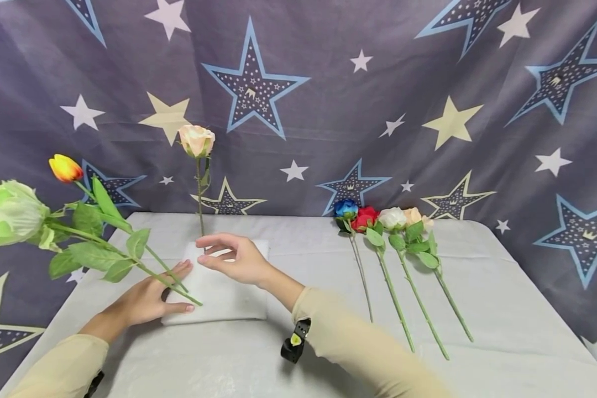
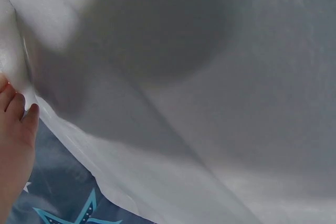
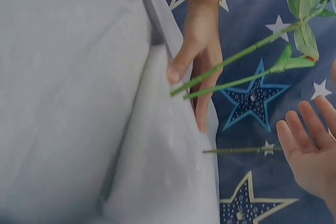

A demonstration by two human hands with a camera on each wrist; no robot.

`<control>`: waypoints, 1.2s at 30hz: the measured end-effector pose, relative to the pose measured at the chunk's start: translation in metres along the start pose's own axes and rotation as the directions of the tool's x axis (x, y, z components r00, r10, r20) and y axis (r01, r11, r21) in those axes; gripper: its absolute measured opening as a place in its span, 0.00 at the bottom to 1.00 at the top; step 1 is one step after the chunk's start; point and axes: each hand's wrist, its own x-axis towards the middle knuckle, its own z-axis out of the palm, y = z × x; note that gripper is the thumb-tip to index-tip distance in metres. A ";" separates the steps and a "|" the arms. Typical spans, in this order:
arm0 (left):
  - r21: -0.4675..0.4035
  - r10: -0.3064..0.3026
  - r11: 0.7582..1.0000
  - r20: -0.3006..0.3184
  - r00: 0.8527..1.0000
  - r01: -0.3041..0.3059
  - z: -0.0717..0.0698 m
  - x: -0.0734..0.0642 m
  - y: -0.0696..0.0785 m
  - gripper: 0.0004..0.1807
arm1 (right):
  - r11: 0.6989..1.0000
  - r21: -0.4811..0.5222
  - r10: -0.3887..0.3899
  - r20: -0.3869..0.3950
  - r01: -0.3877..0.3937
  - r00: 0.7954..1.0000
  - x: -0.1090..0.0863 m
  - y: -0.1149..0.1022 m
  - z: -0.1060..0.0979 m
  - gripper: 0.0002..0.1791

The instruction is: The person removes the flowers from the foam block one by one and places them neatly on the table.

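A white slab (image 1: 231, 296) lies on the table, and three artificial flowers stand at it: a large pale green flower (image 1: 11, 214), an orange-yellow tulip (image 1: 66, 168) and an upright pale pink rose (image 1: 197, 141). My left hand (image 1: 146, 298) rests against the slab's left edge, thumb and fingers spread. Beside the pink rose's stem is my right hand (image 1: 239, 260), its fingers loosely extended. In the right wrist view, the right hand (image 3: 312, 153) shows an open palm by the rose stem (image 3: 241, 150). Only the left hand (image 2: 16, 135) shows at the left wrist view's edge.
On the table's right side lie several more artificial roses: a blue rose (image 1: 346, 209), a red rose (image 1: 365, 219), a white rose (image 1: 392, 219) and a peach rose (image 1: 414, 216). A star-patterned curtain (image 1: 308, 110) hangs behind the cloth-covered table (image 1: 308, 265).
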 end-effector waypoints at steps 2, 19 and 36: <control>0.005 0.001 1.000 -0.005 1.000 -0.001 -0.001 -0.001 0.000 0.55 | 1.000 0.011 -0.010 0.014 0.010 1.000 0.003 -0.002 0.005 0.20; -0.017 0.013 1.000 -0.077 0.997 -0.015 -0.007 -0.003 -0.003 0.41 | 0.994 0.068 -0.094 0.105 0.087 0.990 0.016 -0.005 0.055 0.22; -0.015 -0.005 1.000 -0.026 1.000 0.005 0.001 0.002 0.000 0.43 | 0.984 0.175 0.035 -0.027 -0.030 0.999 0.006 -0.003 0.059 0.10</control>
